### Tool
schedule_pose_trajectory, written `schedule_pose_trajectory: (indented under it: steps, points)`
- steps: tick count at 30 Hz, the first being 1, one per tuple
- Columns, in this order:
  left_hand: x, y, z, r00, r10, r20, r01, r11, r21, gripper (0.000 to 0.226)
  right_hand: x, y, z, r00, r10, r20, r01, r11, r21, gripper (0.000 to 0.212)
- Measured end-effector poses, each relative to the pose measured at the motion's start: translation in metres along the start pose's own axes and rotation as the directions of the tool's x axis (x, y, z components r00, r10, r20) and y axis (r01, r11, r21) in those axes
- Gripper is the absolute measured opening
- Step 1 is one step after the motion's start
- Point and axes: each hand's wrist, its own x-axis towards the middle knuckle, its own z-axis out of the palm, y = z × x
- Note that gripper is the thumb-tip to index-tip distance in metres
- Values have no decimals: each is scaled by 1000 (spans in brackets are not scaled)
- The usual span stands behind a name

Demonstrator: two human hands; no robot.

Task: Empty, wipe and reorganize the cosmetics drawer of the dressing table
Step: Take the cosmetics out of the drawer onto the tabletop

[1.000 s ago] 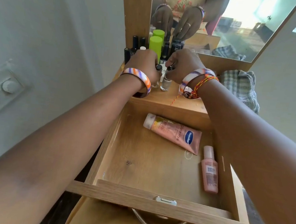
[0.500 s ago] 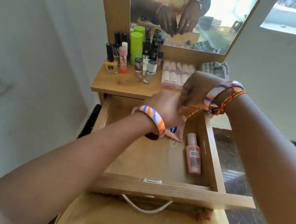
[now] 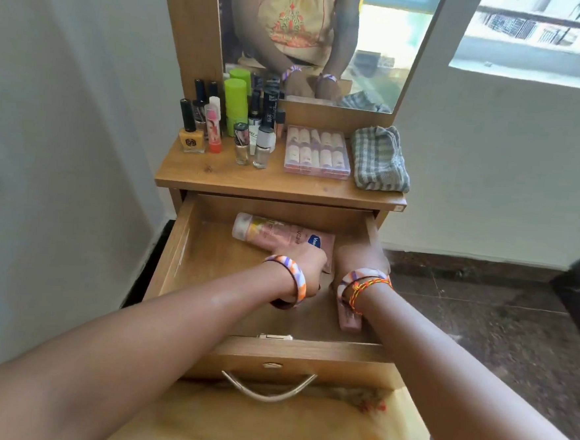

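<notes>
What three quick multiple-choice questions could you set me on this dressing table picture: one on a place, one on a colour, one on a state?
1. Where does the folded grey-and-white checked cloth lie?
A. In the drawer
B. On the tabletop's right end
C. On the floor

2. What colour is the tall round-capped stick among the small bottles?
A. Bright green
B. Red
C. Blue

3. How is the wooden drawer?
A. Pushed shut
B. Lifted out
C. Pulled open, both hands inside

Answers: 1 B, it sits right of the clear box of false nails. 2 A, cap and body are lime green. 3 C, the left hand is on the pink lotion tube and the right hand reaches in beside it.
</notes>
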Motion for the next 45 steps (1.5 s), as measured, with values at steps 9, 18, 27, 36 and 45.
schedule_pose_trajectory:
  steps: [9, 18, 27, 36, 45]
  points:
    - [-8, -25, -20, 986, 20, -167, -30, 998, -54, 56, 3, -1, -17, 997, 33, 66, -42, 989, 139, 39]
    - [-1, -29, -14, 996, 90, 12, -91, 996, 22, 38, 16, 1, 4, 994, -3, 107, -22, 973, 230, 36]
    - [-12, -23, 3, 998, 50, 33, -48, 997, -67, 33, 31, -5, 3, 990, -114, 88, 91, 968, 233, 47]
    - [-7, -22, -112, 914, 157, -374, -186, 982, -41, 47, 19, 37, -89, 959, -188, -210, 263, 869, 420, 30]
    - [8, -29, -125, 778, 202, -595, -275, 961, -33, 45, 50, 24, -99, 839, 329, -433, 104, 684, 722, 66]
